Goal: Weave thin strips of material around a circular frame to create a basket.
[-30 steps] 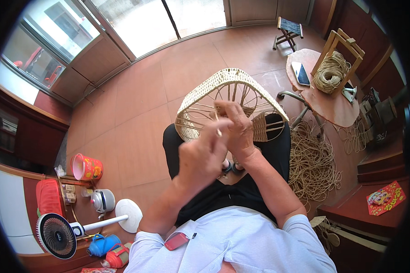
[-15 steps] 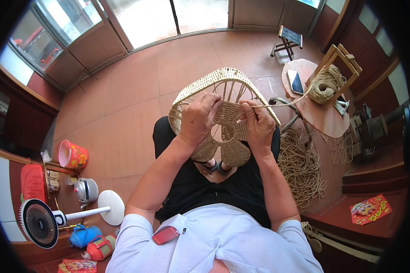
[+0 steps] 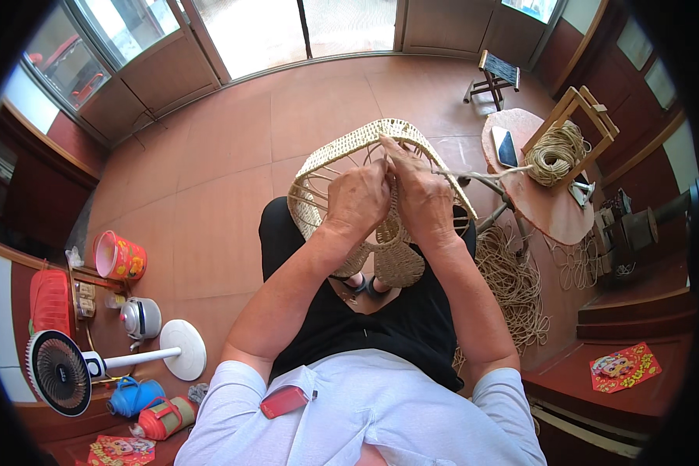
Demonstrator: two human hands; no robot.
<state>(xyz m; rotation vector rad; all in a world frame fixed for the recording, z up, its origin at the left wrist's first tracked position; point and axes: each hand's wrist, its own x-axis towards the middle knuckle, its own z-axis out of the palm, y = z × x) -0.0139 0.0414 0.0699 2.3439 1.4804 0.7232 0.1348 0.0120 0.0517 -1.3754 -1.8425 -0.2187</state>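
A half-woven, straw-coloured basket with a plaited rim, thin ribs and petal-shaped woven panels rests across my lap. My left hand is closed on the weave at its middle, fingertips pinched together against the right hand. My right hand is closed beside it, its index finger stretched toward the far rim. From it a pale cord runs right, over the basket's edge. The hands cover the spot where the fingertips meet, so the strands there are hidden.
At right, a coil of cord sits by a wooden frame on a slab table with a phone. Loose cord lies below. A folding stool stands behind; a fan, kettle and bucket are left.
My right hand has moved left and inward, close against my left hand, and its index finger now reaches toward the rim. My left hand has shifted slightly right and nearer.
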